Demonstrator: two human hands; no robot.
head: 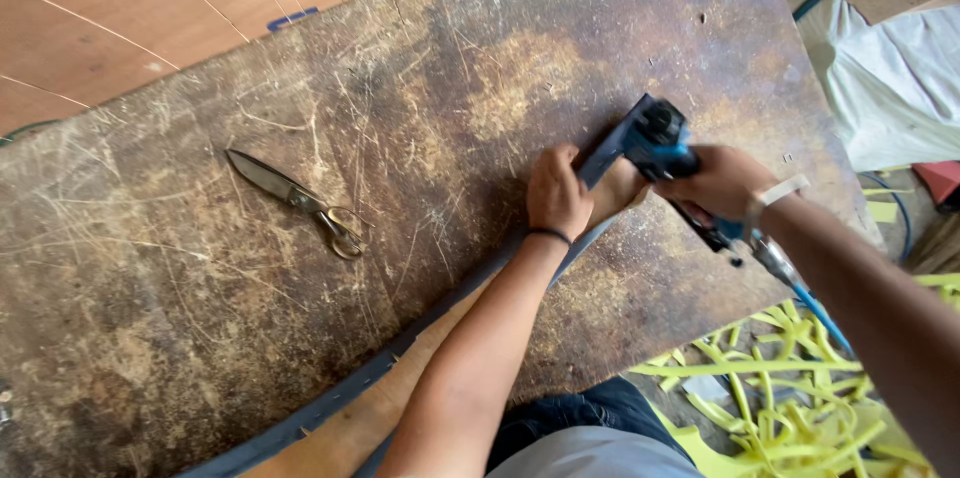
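right hand (722, 183) wrapped fully closed round the grip of a blue and black air stapler (655, 141), fingers hidden behind the tool body. stapler's long axis running diagonal: nose down toward the left hand, handle end away toward the bench's near right edge, where a metal fitting joins a blue air hose (825, 318) trailing off past that edge. motion blur on the tool, fine detail not readable.

left hand (557, 193) just beside the stapler's nose, palm down, fingers curled and pressing a dark strip (420, 338) flat against a thin wooden piece (400, 388); whether fingers pinch the strip or only press on it, cannot tell. thin black band on the left wrist, white band on the right.

strip's long axis also diagonal, from under the stapler running back toward the wearer and out past the bench's near edge.

all of this on a scarred, stained brown workbench (200, 318), right of its middle. scissors (295, 200) lying flat on the bench well left of the stapler, blades closed, tips pointing away to the upper left, loop handles nearer the hands.

off the bench's near right corner, a heap of yellow-green strips (790, 408) on the floor. pale sheeting (890, 78) beyond the bench's right edge.
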